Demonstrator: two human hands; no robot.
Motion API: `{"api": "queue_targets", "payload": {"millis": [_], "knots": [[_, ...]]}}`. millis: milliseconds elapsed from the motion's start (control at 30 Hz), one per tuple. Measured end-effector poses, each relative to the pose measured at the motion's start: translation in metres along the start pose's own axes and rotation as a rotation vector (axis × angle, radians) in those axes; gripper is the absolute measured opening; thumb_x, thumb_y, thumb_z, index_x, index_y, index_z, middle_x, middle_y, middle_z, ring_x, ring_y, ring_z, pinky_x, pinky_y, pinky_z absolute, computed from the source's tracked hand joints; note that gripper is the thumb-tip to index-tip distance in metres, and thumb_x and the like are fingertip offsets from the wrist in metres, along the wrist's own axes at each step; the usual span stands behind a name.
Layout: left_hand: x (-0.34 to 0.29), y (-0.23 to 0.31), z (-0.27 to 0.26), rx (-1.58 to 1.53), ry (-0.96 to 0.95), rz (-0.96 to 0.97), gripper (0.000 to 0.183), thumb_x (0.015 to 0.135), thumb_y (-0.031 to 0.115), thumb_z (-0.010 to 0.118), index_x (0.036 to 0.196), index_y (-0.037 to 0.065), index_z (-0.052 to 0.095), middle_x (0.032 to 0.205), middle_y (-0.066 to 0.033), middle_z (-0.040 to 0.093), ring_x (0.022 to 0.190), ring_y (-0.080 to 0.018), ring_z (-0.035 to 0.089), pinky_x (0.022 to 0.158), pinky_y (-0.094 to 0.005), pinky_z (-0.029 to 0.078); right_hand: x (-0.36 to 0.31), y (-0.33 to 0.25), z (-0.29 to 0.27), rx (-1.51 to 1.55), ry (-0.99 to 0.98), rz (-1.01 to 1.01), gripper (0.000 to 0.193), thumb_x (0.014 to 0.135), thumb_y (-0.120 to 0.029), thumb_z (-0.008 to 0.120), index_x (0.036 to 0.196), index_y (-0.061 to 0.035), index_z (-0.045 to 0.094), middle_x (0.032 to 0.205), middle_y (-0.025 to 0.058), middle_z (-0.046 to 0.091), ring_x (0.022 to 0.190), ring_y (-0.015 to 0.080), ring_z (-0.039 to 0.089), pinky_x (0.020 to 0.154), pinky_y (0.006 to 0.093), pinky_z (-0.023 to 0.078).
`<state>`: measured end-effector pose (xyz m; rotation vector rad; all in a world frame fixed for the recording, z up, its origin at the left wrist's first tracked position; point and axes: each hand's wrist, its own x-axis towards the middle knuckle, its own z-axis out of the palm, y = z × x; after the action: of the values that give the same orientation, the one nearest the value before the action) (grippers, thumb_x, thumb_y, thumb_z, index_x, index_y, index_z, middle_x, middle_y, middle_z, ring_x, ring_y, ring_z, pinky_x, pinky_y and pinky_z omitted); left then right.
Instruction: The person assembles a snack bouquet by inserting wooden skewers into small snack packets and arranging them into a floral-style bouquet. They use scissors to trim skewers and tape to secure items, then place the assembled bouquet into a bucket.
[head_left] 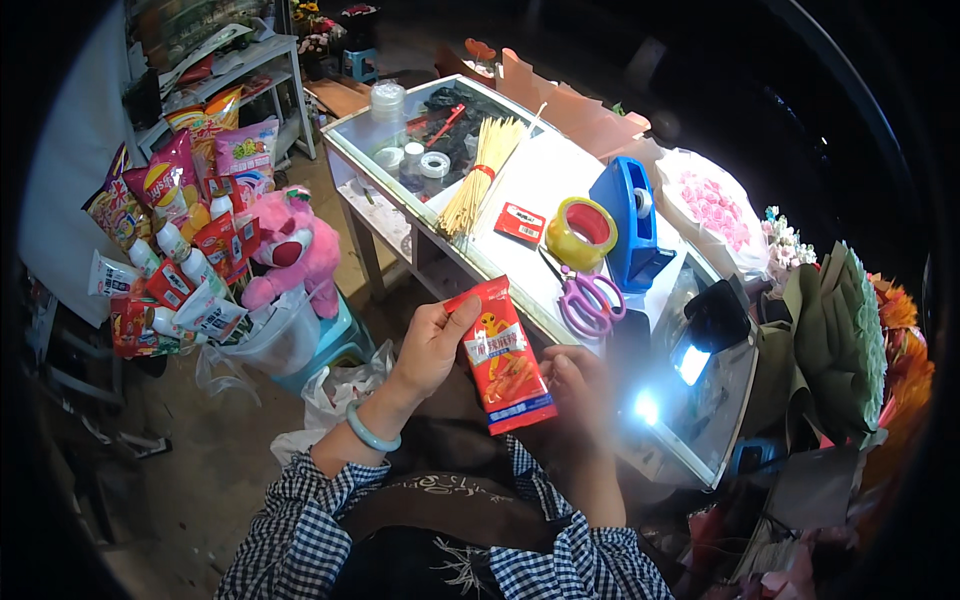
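My left hand (433, 345), with a pale green bangle on its wrist, grips a red snack packet (500, 365) by its upper left edge, thumb on the front. The packet is tilted in front of my body, its blue-banded end low. Close by its right edge is my right hand (578, 385), fingers curled together. What they hold, if anything, is hidden, and the hand is a little blurred. Just beyond, purple-handled scissors (590, 303) lie on the table beside a roll of yellow tape (581, 233) and a small red-and-white packet (520, 223).
On the glass-topped table (465, 265) are a bundle of thin wooden sticks (482, 175), a blue tape dispenser (630, 225) and a lit lamp (705, 335). A snack bouquet (190, 235) and a pink plush toy (300, 250) stand left. Wrapped flowers (715, 205) stand right.
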<state>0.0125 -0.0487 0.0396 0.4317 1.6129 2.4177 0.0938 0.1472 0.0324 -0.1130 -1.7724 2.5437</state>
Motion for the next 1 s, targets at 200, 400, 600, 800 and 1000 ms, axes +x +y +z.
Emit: {"api": "queue_targets", "payload": {"millis": [200,400,600,800,1000], "knots": [[0.004,-0.007,0.005,0.303,0.071,0.153,0.034,0.095,0.026,0.053,0.093,-0.006,0.066,0.075,-0.0039,0.067,0.067,-0.0028,0.056,0.060,-0.0197,0.045,-0.020,0.006,0.006,0.086,-0.166,0.177,0.035,0.089,-0.015,0.062,0.114,0.0072,0.056,0.098,0.0127,0.065,0.083,0.0167,0.065,0.074,0.0290,0.055],[0.009,-0.014,0.007,-0.103,0.095,-0.089,0.033,0.095,0.027,0.052,0.088,-0.002,0.065,0.070,-0.0042,0.066,0.061,-0.0061,0.061,0.058,-0.0198,0.048,-0.019,0.015,0.008,0.015,-0.171,0.206,0.016,0.090,-0.011,0.060,0.096,0.0042,0.061,0.086,0.0069,0.065,0.066,0.0087,0.061,0.062,0.0204,0.049],[0.006,-0.033,-0.001,-0.419,0.247,-0.231,0.039,0.096,0.038,0.048,0.103,0.002,0.061,0.090,-0.0062,0.067,0.081,-0.0118,0.065,0.072,-0.0262,0.052,-0.009,0.016,0.012,0.073,-0.168,0.184,0.013,0.091,-0.009,0.059,0.094,0.0035,0.060,0.083,0.0057,0.064,0.067,0.0072,0.060,0.063,0.0197,0.048],[-0.049,-0.036,-0.006,-0.111,-0.120,-0.320,0.046,0.091,0.031,0.059,0.124,0.002,0.048,0.113,-0.0085,0.060,0.103,-0.0164,0.058,0.086,-0.0300,0.049,0.019,0.021,0.043,-0.103,-0.269,0.038,0.016,0.092,-0.005,0.055,0.104,0.0050,0.058,0.083,0.0022,0.063,0.070,0.0077,0.059,0.064,0.0205,0.049],[-0.048,-0.043,-0.036,-0.105,0.219,-0.151,0.030,0.096,0.024,0.050,0.110,-0.002,0.057,0.099,-0.0121,0.065,0.086,-0.0182,0.064,0.068,-0.0278,0.050,0.073,0.018,0.041,-0.577,-0.241,-0.016,0.015,0.089,-0.012,0.058,0.089,0.0027,0.062,0.070,0.0058,0.062,0.062,0.0106,0.061,0.057,0.0256,0.048]]}}
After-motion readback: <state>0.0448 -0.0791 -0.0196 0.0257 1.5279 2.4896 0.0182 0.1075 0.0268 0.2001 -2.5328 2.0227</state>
